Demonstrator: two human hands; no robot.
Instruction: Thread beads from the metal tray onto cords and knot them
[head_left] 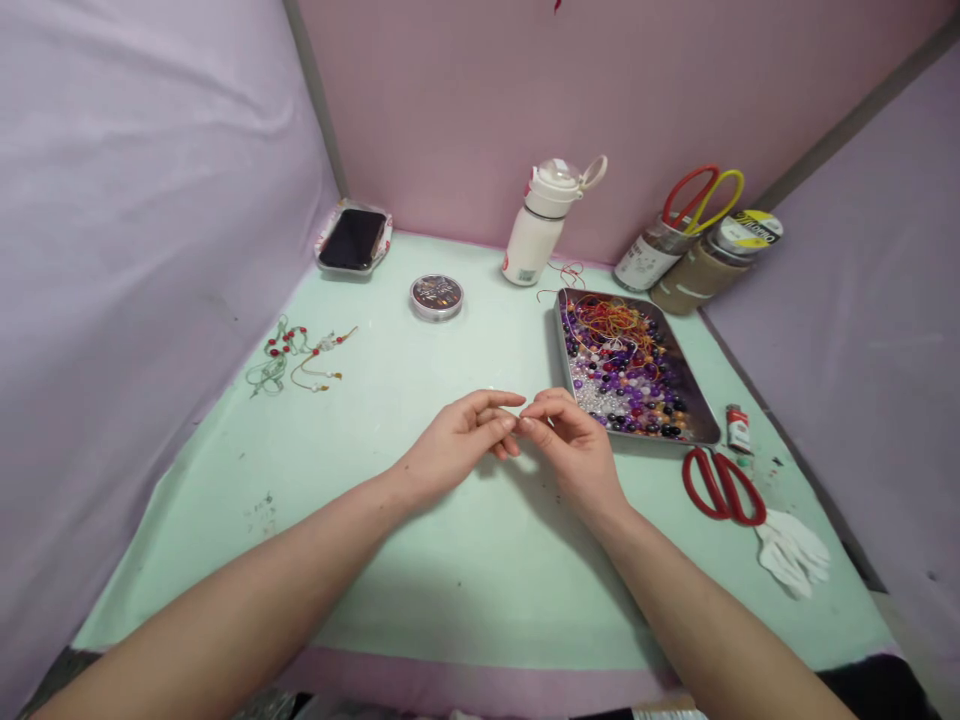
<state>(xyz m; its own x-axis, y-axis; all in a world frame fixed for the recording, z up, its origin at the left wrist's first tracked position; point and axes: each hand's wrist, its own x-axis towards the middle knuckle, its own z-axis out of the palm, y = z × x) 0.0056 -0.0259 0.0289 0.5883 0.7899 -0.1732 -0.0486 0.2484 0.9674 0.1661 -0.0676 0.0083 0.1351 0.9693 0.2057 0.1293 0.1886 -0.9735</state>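
Observation:
My left hand (474, 432) and my right hand (564, 436) meet fingertip to fingertip above the middle of the table. Thumb and forefinger are pinched together on each side. Whatever sits between the fingertips is too small or too hidden to name. Just beyond my right hand lies a metal tray (701, 415) of mixed purple, black, clear and orange beads (630, 385). A tangle of red, orange and white cords (616, 332) rests on the beads.
Beaded cords (289, 345) lie at left. Behind are a phone (352, 240), a round spool (436, 297) and a white bottle (534, 235). Jars (651, 258) with scissors handles (701, 195) stand back right. Red scissors (724, 487), a lighter (738, 430) and white gloves (793, 553) lie right.

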